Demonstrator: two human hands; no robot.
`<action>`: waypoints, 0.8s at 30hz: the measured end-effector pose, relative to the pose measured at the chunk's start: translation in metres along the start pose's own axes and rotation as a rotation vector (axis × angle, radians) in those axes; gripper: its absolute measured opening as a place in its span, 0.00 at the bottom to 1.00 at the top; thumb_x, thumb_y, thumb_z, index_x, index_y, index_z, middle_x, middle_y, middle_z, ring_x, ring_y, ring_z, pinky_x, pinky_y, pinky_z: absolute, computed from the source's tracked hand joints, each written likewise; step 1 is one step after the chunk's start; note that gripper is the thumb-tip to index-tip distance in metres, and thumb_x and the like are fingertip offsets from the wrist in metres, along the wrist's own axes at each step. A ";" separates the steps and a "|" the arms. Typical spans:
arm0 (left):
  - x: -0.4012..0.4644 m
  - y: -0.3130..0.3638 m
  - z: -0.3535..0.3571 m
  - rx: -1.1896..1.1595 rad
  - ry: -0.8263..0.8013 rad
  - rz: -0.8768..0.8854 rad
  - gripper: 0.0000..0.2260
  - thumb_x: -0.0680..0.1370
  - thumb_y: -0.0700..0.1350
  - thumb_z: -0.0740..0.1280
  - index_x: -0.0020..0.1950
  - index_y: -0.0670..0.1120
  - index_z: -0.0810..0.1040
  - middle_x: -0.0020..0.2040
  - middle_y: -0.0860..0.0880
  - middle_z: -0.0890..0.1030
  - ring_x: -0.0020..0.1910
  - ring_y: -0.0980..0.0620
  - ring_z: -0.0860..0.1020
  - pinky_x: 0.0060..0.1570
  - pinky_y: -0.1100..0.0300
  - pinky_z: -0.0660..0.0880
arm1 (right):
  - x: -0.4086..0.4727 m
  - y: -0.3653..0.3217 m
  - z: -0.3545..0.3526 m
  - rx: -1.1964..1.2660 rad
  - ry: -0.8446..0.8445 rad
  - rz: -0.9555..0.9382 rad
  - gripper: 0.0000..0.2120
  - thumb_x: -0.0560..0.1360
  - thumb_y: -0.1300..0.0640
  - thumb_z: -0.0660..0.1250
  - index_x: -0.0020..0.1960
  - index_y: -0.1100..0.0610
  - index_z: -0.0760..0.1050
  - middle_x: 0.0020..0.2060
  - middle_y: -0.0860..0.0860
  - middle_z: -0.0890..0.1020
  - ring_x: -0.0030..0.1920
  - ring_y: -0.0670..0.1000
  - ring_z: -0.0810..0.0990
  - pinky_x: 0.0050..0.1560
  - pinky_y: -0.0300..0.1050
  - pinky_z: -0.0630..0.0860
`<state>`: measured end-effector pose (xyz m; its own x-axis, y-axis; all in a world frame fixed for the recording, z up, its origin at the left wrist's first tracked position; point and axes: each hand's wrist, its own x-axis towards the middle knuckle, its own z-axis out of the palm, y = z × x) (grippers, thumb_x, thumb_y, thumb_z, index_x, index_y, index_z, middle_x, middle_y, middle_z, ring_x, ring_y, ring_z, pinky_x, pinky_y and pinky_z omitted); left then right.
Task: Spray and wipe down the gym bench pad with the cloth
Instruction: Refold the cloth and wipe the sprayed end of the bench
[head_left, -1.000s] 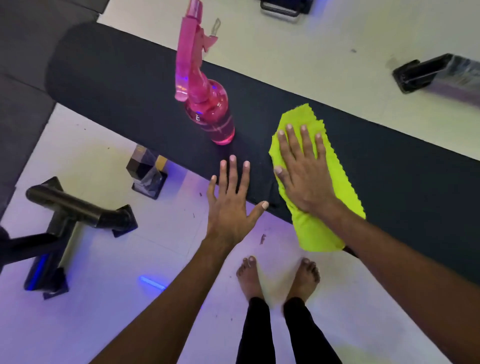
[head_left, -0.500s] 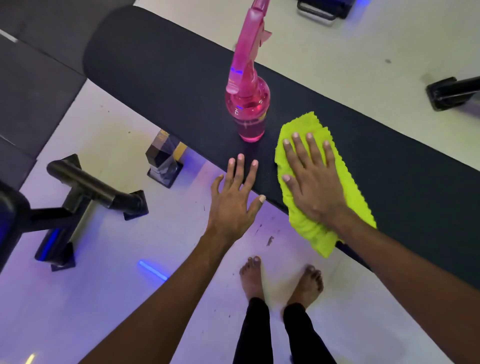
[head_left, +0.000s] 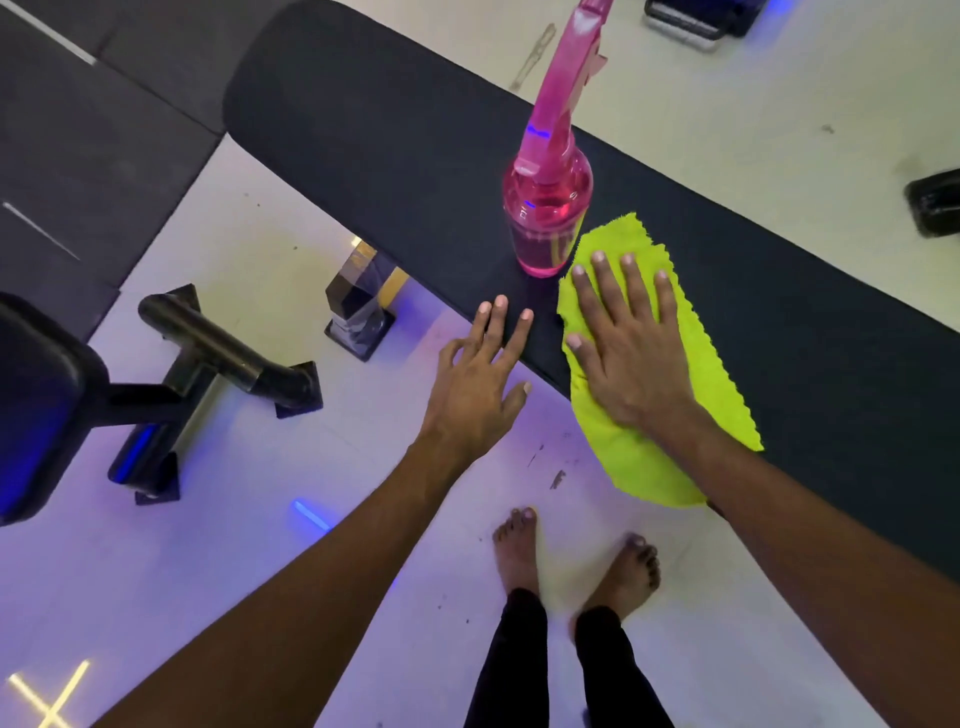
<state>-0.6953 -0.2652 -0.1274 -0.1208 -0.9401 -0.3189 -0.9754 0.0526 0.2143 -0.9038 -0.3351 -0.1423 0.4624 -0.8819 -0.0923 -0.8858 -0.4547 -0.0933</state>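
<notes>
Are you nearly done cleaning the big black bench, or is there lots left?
The spraying may be over: the pink spray bottle stands on the bench pad with no hand on it. Wiping is in hand: the right hand presses the yellow-green cloth flat at the near edge, the left hand open beside it. No wet marks show, so how much is left cannot be told.

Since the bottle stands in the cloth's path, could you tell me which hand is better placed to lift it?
Left, probably. The left hand is free, fingers near the bottle; the right hand presses the cloth flat.
</notes>
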 end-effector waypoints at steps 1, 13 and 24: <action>0.000 0.000 -0.001 0.001 0.002 0.004 0.34 0.86 0.55 0.59 0.86 0.53 0.44 0.87 0.47 0.44 0.86 0.48 0.44 0.76 0.49 0.59 | 0.003 0.002 -0.001 0.023 0.016 0.026 0.33 0.86 0.41 0.46 0.87 0.53 0.46 0.87 0.55 0.51 0.86 0.62 0.51 0.84 0.68 0.50; -0.001 -0.001 0.003 -0.028 -0.012 0.003 0.35 0.85 0.60 0.57 0.86 0.53 0.44 0.87 0.47 0.42 0.86 0.48 0.42 0.78 0.46 0.57 | -0.038 -0.021 0.008 0.017 0.004 0.122 0.34 0.85 0.41 0.47 0.87 0.55 0.46 0.86 0.57 0.51 0.86 0.64 0.49 0.83 0.69 0.48; 0.009 0.036 0.002 0.036 0.097 0.085 0.33 0.84 0.60 0.51 0.86 0.47 0.52 0.86 0.43 0.51 0.86 0.44 0.49 0.82 0.46 0.45 | -0.100 0.018 -0.006 0.124 0.067 0.757 0.34 0.85 0.45 0.49 0.86 0.58 0.48 0.86 0.59 0.51 0.86 0.64 0.49 0.83 0.70 0.48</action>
<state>-0.7318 -0.2714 -0.1243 -0.1867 -0.9597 -0.2101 -0.9685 0.1439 0.2033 -0.9662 -0.2560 -0.1290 -0.2752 -0.9544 -0.1157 -0.9469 0.2899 -0.1393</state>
